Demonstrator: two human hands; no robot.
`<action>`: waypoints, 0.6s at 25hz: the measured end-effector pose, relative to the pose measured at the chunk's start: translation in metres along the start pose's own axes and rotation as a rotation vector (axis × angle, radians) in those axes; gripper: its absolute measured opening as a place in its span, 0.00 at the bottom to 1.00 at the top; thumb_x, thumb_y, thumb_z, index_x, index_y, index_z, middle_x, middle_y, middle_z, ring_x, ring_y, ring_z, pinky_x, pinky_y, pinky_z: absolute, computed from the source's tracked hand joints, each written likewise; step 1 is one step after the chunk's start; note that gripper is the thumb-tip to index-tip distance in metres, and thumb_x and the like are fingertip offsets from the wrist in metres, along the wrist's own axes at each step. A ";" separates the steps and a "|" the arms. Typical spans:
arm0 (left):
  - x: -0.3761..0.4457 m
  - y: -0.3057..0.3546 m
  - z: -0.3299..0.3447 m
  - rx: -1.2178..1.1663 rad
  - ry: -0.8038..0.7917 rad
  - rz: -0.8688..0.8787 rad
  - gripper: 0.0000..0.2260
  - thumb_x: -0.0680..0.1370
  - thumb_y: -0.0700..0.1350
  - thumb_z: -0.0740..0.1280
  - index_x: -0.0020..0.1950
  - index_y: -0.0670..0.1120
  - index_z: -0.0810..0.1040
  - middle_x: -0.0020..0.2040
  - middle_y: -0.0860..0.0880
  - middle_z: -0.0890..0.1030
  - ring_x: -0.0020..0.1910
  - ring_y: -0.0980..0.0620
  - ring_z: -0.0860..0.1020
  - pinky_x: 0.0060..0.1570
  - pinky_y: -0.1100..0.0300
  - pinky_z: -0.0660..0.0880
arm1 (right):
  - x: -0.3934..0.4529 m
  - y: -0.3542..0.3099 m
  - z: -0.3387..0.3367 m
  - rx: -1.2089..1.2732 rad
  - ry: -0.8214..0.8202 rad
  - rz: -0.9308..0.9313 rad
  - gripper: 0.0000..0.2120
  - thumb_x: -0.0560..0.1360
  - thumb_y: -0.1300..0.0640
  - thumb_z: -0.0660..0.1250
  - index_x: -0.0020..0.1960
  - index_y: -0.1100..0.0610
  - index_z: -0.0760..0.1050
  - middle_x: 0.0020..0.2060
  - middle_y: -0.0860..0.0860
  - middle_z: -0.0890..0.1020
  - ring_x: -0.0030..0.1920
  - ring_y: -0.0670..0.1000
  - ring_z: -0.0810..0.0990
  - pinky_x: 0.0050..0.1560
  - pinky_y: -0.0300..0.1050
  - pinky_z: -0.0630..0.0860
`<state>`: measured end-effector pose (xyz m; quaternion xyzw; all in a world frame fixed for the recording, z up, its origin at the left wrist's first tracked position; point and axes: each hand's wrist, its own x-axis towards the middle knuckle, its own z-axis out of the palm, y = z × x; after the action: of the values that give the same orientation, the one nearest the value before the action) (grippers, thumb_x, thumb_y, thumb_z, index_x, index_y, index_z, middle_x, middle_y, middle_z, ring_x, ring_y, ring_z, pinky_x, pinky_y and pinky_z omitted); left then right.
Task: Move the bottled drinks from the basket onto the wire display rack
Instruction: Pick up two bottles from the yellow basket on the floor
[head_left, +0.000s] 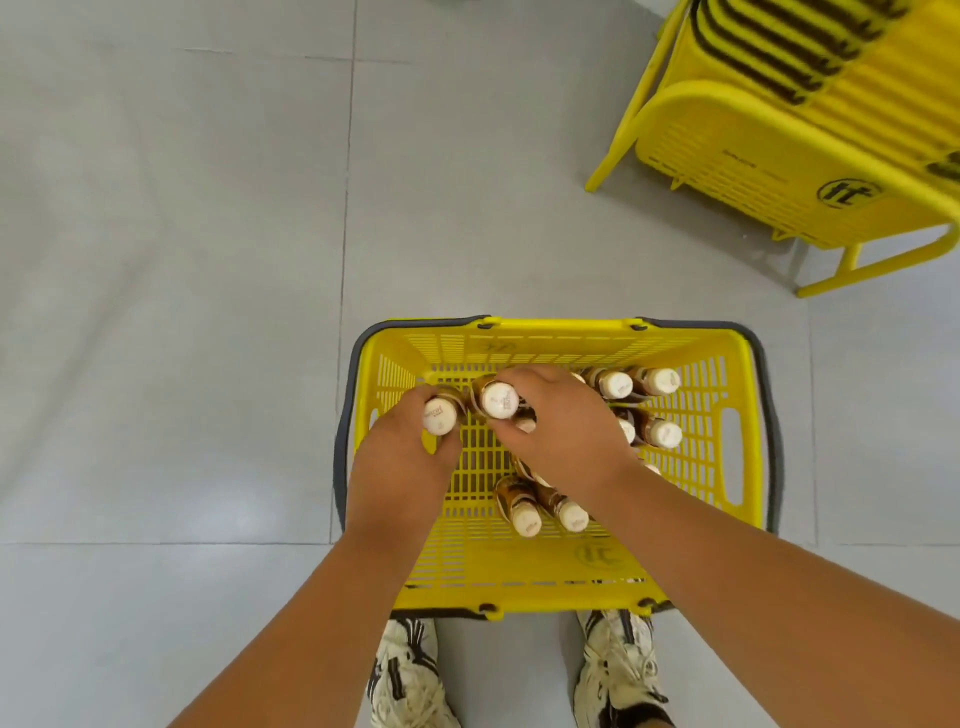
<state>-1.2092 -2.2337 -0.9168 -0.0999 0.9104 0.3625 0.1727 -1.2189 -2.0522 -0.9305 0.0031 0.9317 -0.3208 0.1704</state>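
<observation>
Several brown, white-capped bottled drinks (660, 432) stood in the yellow slotted plastic basket (561, 582) on the floor. Left hand (402, 460) gripped one bottle (440, 414), right hand (563, 423) another (497, 399), both inside the basket. No wire rack in view; most work remained.

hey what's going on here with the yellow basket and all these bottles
A person stands over a yellow basket on the floor, reaching in with both hands. The left hand grips one white-capped bottle, and the right hand holds another. Several more bottles remain inside, such as one near the far right. No display rack is visible.
</observation>
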 end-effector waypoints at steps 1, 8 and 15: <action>-0.010 0.013 -0.014 -0.009 0.003 0.007 0.13 0.78 0.50 0.73 0.62 0.55 0.77 0.46 0.57 0.81 0.43 0.55 0.76 0.37 0.63 0.69 | -0.009 -0.011 -0.016 0.030 0.016 0.007 0.15 0.75 0.51 0.73 0.61 0.50 0.79 0.56 0.48 0.83 0.57 0.52 0.80 0.52 0.50 0.79; -0.088 0.133 -0.146 -0.215 0.063 0.056 0.23 0.77 0.48 0.75 0.53 0.77 0.71 0.49 0.72 0.79 0.49 0.69 0.78 0.45 0.76 0.71 | -0.083 -0.120 -0.158 0.253 0.138 0.034 0.14 0.74 0.55 0.75 0.59 0.47 0.81 0.54 0.40 0.83 0.55 0.39 0.78 0.53 0.27 0.70; -0.179 0.262 -0.277 -0.321 0.086 0.182 0.16 0.77 0.44 0.75 0.62 0.55 0.78 0.58 0.59 0.82 0.60 0.59 0.79 0.61 0.53 0.76 | -0.181 -0.246 -0.319 0.409 0.296 0.054 0.16 0.72 0.53 0.79 0.58 0.48 0.81 0.52 0.40 0.84 0.55 0.36 0.79 0.54 0.26 0.71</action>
<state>-1.1916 -2.2281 -0.4959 -0.0587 0.8527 0.5126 0.0822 -1.1778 -2.0373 -0.4913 0.1092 0.8617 -0.4941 0.0364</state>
